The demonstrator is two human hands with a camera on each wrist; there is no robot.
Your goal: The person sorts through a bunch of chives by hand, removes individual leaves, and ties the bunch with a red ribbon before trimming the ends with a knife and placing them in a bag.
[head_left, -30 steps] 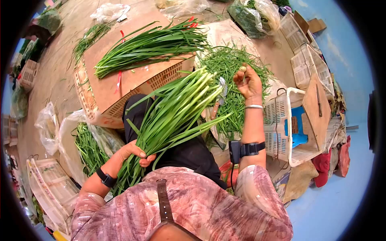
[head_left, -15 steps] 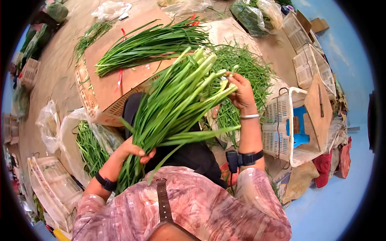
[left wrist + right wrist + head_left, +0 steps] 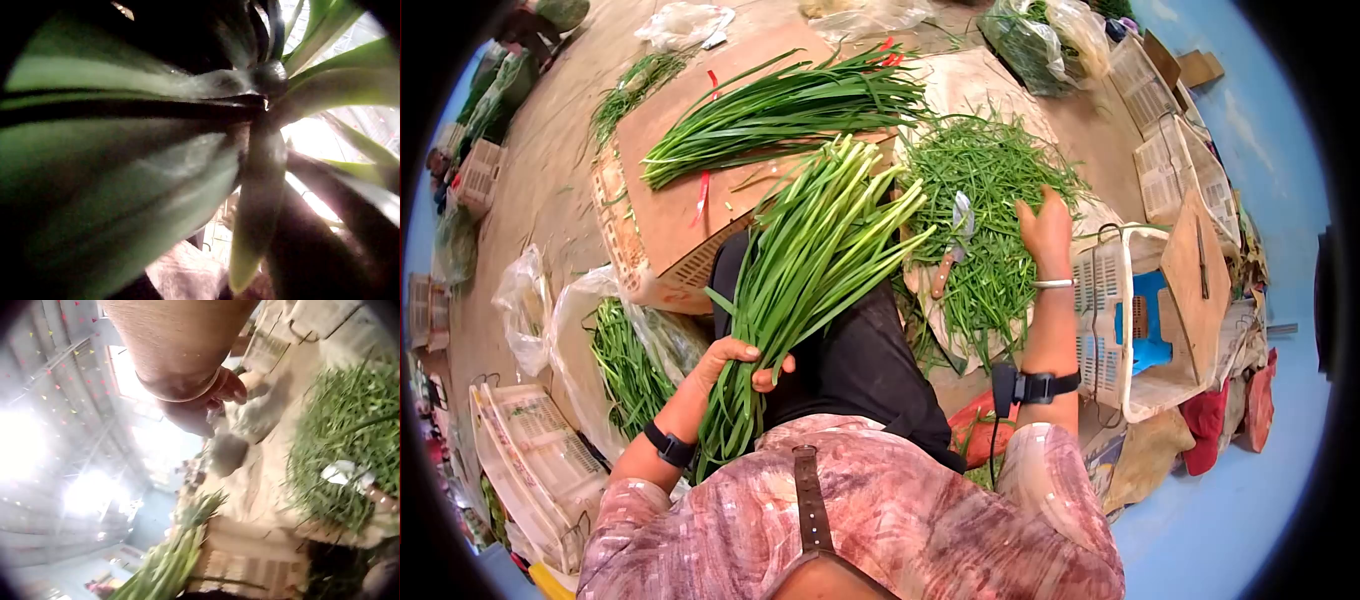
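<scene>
In the head view my left hand (image 3: 745, 372) grips a bunch of long green leafy stalks (image 3: 800, 260) near its leafy end, pale stems pointing up and right. Leaves (image 3: 125, 187) fill most of the left wrist view and hide the hand. My right hand (image 3: 1048, 235) is over the right edge of a pile of green trimmings (image 3: 990, 170), thumb apart from the fingers and nothing visible in it. The right wrist view shows that hand (image 3: 200, 403) with bent fingers, away from the bunch (image 3: 165, 565). A knife (image 3: 946, 268) with a brown handle lies on the pile.
Another green bunch (image 3: 790, 110) lies on a board (image 3: 645, 215) over a crate, beside red ties. White crates (image 3: 1145, 400) stand at the right, another (image 3: 530, 450) at lower left. Plastic bags (image 3: 525, 310) and a bag of greens (image 3: 625, 360) are at the left.
My right hand first moved to the stem ends and touched them, then drew away rightward over the pile. The held bunch rose, then swung left, uncovering the knife.
</scene>
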